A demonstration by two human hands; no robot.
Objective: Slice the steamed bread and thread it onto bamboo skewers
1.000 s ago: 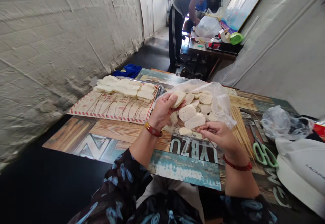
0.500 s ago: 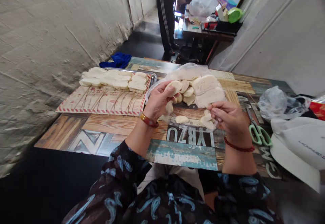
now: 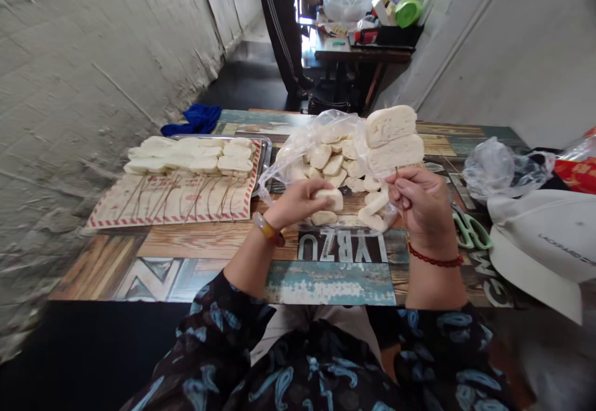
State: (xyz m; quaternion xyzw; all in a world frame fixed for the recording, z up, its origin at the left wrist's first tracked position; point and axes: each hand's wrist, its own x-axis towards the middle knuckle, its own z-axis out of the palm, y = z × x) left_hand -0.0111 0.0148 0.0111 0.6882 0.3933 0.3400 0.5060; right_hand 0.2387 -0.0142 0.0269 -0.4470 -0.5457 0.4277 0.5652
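Note:
My right hand (image 3: 421, 203) pinches a thin wooden skewer (image 3: 406, 217) that carries two pale slices of what looks like steamed bread (image 3: 395, 149), one above the other. Close to the near side of the loose pile, my left hand (image 3: 302, 203) grips a single bread slice (image 3: 331, 199) between thumb and fingers. More loose slices (image 3: 333, 164) lie in and around an open clear plastic bag (image 3: 288, 164) between and beyond my hands. On the left, several skewered slices (image 3: 186, 153) rest in a row on a printed paper sheet (image 3: 135, 203), sticks pointing toward me.
A metal tray (image 3: 265, 156) shows under the paper. Green-handled scissors (image 3: 470, 231), a white cap (image 3: 542, 237) and a crumpled plastic bag (image 3: 505, 169) lie at right. A blue cloth (image 3: 193, 119) sits at the far left edge. Beyond, a person (image 3: 279, 26) stands beside another table (image 3: 363, 55).
My right hand has lifted the skewer, so its two slices stand higher and more upright. My left hand has come down toward the table with a slice. The view has shifted slightly.

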